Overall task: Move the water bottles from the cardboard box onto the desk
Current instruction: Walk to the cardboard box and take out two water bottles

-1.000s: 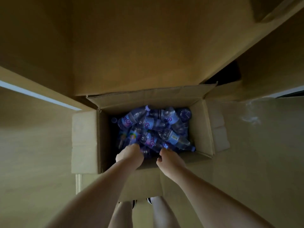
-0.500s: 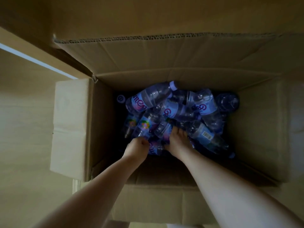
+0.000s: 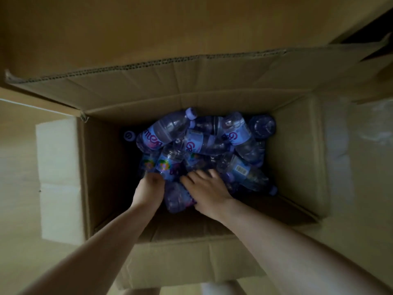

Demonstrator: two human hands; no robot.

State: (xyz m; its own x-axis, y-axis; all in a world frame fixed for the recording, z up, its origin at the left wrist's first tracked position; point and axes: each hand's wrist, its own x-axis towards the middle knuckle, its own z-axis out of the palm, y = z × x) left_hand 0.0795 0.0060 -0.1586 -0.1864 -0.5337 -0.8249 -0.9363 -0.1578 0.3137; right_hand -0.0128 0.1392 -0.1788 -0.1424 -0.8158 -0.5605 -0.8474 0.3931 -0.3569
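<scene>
An open cardboard box (image 3: 293, 158) sits below me, and I look straight down into it. Several clear water bottles (image 3: 204, 141) with purple caps and labels lie piled in its far half. My left hand (image 3: 148, 188) reaches into the near left of the pile. Its fingers curl down round a bottle with a coloured label (image 3: 167, 166), and the fingertips are hidden. My right hand (image 3: 207, 189) lies palm down on the pile with its fingers spread. Another bottle (image 3: 177, 198) lies between the two hands. The box interior is dark.
The box flaps stand open: a far flap (image 3: 170, 81), a left flap (image 3: 57, 177) and a near flap (image 3: 180, 262). Pale wooden floor (image 3: 19, 209) surrounds the box. A brown wall or panel (image 3: 148, 24) rises behind it. My legs show at the bottom edge.
I have leaned closer and the box fills more of the view. Both hands went from the near rim down into the pile, and the right hand's fingers have spread over the bottles.
</scene>
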